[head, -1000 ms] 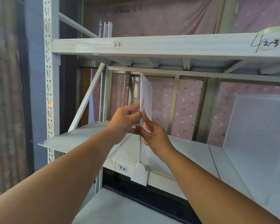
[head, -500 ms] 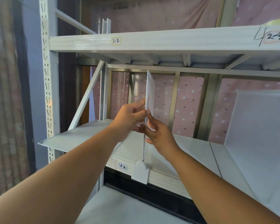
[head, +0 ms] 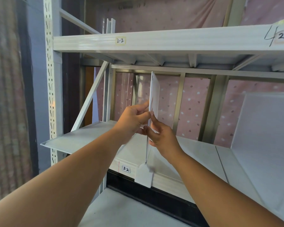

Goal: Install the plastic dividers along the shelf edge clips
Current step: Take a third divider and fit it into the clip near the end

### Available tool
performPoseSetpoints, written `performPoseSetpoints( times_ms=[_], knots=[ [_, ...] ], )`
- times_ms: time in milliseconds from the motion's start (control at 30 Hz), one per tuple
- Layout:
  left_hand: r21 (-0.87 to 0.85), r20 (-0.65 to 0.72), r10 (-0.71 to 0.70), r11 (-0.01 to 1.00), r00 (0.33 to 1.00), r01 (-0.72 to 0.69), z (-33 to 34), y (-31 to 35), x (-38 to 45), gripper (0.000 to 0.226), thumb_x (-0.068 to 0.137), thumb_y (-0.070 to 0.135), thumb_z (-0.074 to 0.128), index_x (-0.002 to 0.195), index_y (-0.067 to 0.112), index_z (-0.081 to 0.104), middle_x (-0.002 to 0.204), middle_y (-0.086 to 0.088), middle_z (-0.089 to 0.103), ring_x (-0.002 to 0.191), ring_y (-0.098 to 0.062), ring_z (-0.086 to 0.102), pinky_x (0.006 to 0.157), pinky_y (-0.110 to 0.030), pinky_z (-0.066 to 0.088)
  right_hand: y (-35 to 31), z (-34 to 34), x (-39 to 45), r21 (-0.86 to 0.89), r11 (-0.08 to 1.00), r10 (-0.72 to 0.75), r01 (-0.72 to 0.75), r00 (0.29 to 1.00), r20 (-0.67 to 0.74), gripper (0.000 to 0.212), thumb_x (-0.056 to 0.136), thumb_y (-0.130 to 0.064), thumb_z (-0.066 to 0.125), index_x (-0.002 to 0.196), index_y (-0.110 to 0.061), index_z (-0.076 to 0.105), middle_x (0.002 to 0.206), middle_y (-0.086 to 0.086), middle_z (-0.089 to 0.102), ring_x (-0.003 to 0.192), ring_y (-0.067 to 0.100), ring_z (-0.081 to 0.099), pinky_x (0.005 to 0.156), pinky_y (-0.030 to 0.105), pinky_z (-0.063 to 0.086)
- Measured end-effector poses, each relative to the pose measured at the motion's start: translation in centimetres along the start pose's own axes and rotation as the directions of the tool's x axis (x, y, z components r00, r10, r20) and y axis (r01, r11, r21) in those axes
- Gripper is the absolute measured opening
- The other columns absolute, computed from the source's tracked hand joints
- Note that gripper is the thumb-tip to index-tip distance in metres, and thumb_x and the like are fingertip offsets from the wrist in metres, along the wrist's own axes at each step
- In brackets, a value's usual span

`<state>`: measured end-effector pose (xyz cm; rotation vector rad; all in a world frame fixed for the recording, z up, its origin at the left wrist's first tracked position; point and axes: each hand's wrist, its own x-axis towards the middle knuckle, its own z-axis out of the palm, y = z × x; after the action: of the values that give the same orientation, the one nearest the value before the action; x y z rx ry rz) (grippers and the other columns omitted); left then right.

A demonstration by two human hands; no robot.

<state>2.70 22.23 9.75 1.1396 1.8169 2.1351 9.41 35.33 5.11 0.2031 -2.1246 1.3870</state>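
Note:
A thin white plastic divider (head: 155,92) stands upright, seen almost edge-on, on the middle shelf (head: 202,154). Its front bottom corner meets a white edge clip (head: 144,175) that hangs over the shelf's front lip, right of the label "3-2" (head: 126,169). My left hand (head: 132,122) pinches the divider's front edge from the left. From the right, my right hand (head: 162,136) grips the same edge, just below the left one. A second translucent divider panel (head: 266,138) stands on the shelf at the far right.
The upper shelf beam (head: 170,40), labelled "2-2", runs close above the divider's top. A slotted white upright (head: 50,89) and a diagonal brace (head: 90,97) stand at the left. A loose shelf panel (head: 75,138) juts out leftward. A lower shelf (head: 121,210) lies below.
Both hands and the divider sit slightly higher in the frame than before; the view has shifted a little. The grip on the divider's edge is unchanged.

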Motion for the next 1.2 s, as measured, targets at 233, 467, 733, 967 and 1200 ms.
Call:
performPoseSetpoints(
  times_ms=[233,467,733,967,1200],
  knots=[
    [0.153,0.026,0.035,0.987,0.999,-0.038,0.4,0.6,-0.3,0.050,0.104,0.012,0.068,0.088,0.056,0.083,0.090,0.006,0.085,0.079,-0.012,0.081,0.061,-0.034,0.067,0.7,-0.1,-0.1,-0.017,1.000,-0.013,0.013,1.000,-0.009,0.048,0.096,-0.055,0.062,0.142,-0.057,0.049,0.121,-0.030,0.063,0.117,0.006,0.062,0.100,0.052,0.056],
    [0.395,0.017,0.100,0.913,0.995,-0.099,1.5,1.1,-0.3,0.063,0.101,0.014,0.067,0.074,0.070,0.074,0.071,0.004,0.079,0.067,-0.028,0.077,0.057,-0.032,0.069,1.8,-0.3,-0.5,0.003,0.998,-0.058,0.059,0.996,-0.066,0.031,0.098,-0.043,0.058,0.126,-0.032,0.065,0.083,-0.001,0.067,0.073,0.012,0.060,0.068,0.041,0.051],
    [0.560,-0.071,0.147,0.824,0.987,-0.083,1.4,-0.4,-0.3,0.023,0.096,0.015,0.070,0.090,-0.007,0.072,0.081,-0.034,0.062,0.061,-0.023,0.056,0.060,-0.043,0.065,2.9,0.3,-0.6,-0.045,0.998,-0.052,0.048,0.995,-0.088,0.048,0.101,-0.042,0.061,0.147,-0.039,0.050,0.078,0.004,0.060,0.064,0.013,0.051,0.063,0.027,0.046],
    [0.624,-0.052,0.177,0.774,0.983,-0.107,3.2,-0.1,-1.0,0.018,0.096,0.018,0.067,0.089,0.007,0.081,0.080,-0.023,0.075,0.053,-0.018,0.061,0.064,-0.046,0.062,3.1,0.0,-1.8,0.072,0.997,-0.028,0.038,0.991,-0.128,0.047,0.099,-0.035,0.064,0.144,-0.029,0.056,0.088,-0.015,0.067,0.074,0.004,0.057,0.071,0.025,0.043],
    [0.615,-0.121,0.164,0.786,0.979,-0.055,3.1,-0.4,-1.8,0.027,0.096,0.019,0.068,0.074,0.002,0.068,0.059,-0.015,0.056,0.051,-0.013,0.045,0.053,-0.026,0.041,1.7,0.2,-2.4,-0.046,0.999,-0.022,0.016,0.991,-0.134,0.052,0.102,-0.032,0.062,0.151,-0.036,0.046,0.109,0.008,0.074,0.099,0.012,0.067,0.080,0.039,0.061]
  ],
)
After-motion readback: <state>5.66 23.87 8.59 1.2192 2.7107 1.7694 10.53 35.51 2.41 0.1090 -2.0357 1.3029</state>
